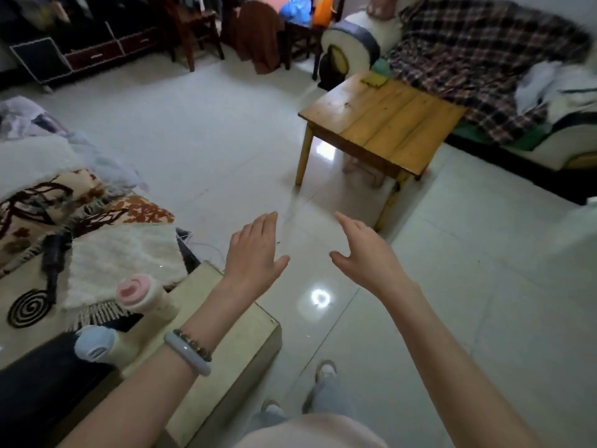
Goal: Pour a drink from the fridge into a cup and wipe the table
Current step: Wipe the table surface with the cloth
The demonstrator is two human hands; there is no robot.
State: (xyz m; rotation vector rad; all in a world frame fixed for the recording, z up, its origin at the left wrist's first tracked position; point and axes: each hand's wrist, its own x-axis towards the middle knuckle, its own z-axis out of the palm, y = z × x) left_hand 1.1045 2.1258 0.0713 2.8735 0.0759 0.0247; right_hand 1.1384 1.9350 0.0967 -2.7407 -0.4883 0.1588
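One pale tiled floor [200, 134] fills most of the view, with two bright light reflections on it. One sofa [355, 37] runs along the far right under one plaid blanket [484, 59]; at the left lies one cream throw with brown patterns [48, 205], partly under one white fleece [122, 257].

One low wooden table [387, 124], the table of the task, stands just in front of the sofa, well ahead and to the right of the person. One small yellow-green cloth [374, 79] lies on its far corner, and the rest of the top is bare wood.

One dark low cabinet [97, 50] sits at the far left; two wooden chairs [193, 30] [300, 33] stand beyond it, with one brown garment [258, 33] hanging between them.

Two bare forearms reach forward over the floor. The left hand [255, 253] is spread, fingers straight, holding nothing; the right hand [365, 253] is likewise loose and empty, thumb out, near the left but apart from it.

Two cream-bodied items, one pink-topped [132, 291] and one blue-topped [93, 345], rest beside one beige ledge [239, 344]; what they are I cannot tell. Two bracelets circle the left wrist, one pale bangle [190, 354] and one bead string [193, 342]; two shoes [325, 370] [271, 407] show below.
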